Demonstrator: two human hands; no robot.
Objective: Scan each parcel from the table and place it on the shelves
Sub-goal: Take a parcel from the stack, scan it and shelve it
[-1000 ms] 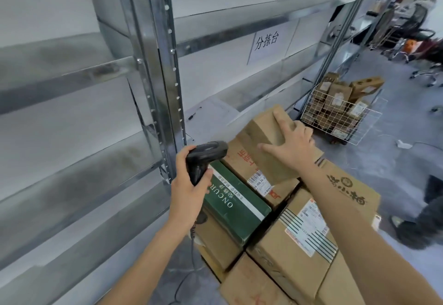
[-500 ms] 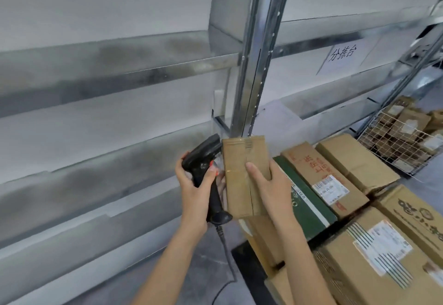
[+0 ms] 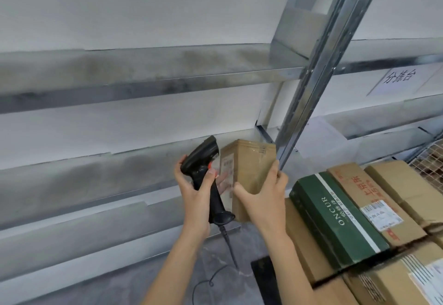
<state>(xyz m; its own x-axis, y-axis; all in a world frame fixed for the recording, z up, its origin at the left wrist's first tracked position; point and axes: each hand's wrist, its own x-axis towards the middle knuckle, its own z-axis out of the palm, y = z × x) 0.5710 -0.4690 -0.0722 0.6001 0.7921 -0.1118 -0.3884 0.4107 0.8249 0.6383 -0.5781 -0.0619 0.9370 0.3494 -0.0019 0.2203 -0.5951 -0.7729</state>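
My right hand (image 3: pixel 262 196) grips a small brown cardboard parcel (image 3: pixel 249 163) upright in front of the metal shelves (image 3: pixel 143 84). A white label (image 3: pixel 226 172) on the parcel's left face is turned toward the scanner. My left hand (image 3: pixel 194 192) holds a black corded barcode scanner (image 3: pixel 203 168) by its handle, with the scanner head right beside that label. More parcels lie stacked at the lower right: a green box (image 3: pixel 335 218) and several brown cartons (image 3: pixel 374 199).
A steel upright post (image 3: pixel 318 64) rises just right of the held parcel. A paper sign (image 3: pixel 398 79) hangs on the wall behind the shelves. A wire basket (image 3: pixel 429 158) shows at the right edge. The scanner's cable (image 3: pixel 227 247) trails to the floor.
The parcel was lifted off the stack, brought left in front of the shelves and turned so its label faces the scanner. My view swung left toward the shelving.
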